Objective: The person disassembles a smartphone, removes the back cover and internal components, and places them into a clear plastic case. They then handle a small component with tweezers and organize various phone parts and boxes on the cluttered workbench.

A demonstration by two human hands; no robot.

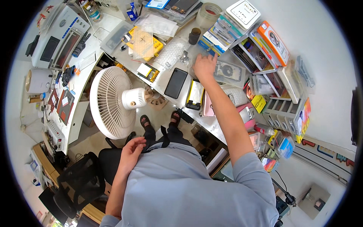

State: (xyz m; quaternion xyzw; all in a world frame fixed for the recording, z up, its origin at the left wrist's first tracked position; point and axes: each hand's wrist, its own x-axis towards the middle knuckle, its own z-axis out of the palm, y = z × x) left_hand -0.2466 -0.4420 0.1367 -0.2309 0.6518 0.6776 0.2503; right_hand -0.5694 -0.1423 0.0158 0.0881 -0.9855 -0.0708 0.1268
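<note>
Right hand (204, 65): upper centre of the frame, arm stretched out over the bench (124, 56); fingers spread and open, palm down, gripping nothing. It rests at the left edge of a clear plastic sleeve holding a phone back panel (228, 72), just right of a small metal part (184, 57) and a sheet of bubble wrap (170, 53). Whether the fingertips actually touch the sleeve cannot be told from this angle.

Left hand (133, 148): lower centre-left, loosely curled and empty, lying on the lap against dark trousers.

Near the right hand, toward the frame's centre: black smartphone (176, 83), face down; beside it a phone battery (195, 94) in a silver-and-yellow wrap; then a pink phone housing (208, 106).

Above the hand: dark cylindrical cup (194, 36), stacked flat boxes (223, 32).

Right of frame: tiered parts organiser (280, 81) with many small compartments.

Left of centre: white floor fan (115, 100), standing between the bench runs.

Upper left: yellow packet (145, 43) under clear bags; white machine (56, 36).

Handling note: the sleeve is thin and lies flat, so lifting it is best done by pinching one edge rather than pressing down, keeping the forearm clear of the smartphone and battery beneath it.
</note>
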